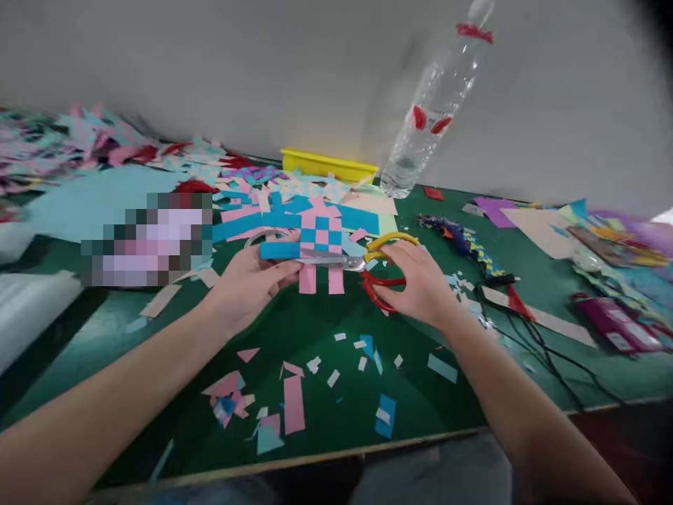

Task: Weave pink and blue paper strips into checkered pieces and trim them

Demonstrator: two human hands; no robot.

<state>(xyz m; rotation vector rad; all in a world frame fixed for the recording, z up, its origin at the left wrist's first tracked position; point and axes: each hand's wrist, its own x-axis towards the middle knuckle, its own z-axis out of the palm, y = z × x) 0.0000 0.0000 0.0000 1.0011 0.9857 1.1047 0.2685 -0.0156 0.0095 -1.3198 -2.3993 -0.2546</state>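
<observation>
Between the thumb and fingers of my left hand (266, 277) is the blue end of a woven paper piece (321, 235), a pink and blue checkered weave with loose strip ends hanging below. My right hand (415, 280) grips a pair of scissors (353, 263) with one yellow and one red handle loop. The handles are spread apart, and the metal blades lie across the lower part of the weave, pointing to my left hand. Whether paper is between the blades, I cannot tell. A clear ring (252, 240), perhaps a tape roll, shows behind my left fingers.
Paper scraps (294, 405) litter the green table (336, 308) in front. At the back stand a yellow tray (329, 167) and a tilted clear bottle (428, 112). Black cords (547, 351) and a maroon packet (620, 324) lie right. Paper strips are heaped (94, 137) back left.
</observation>
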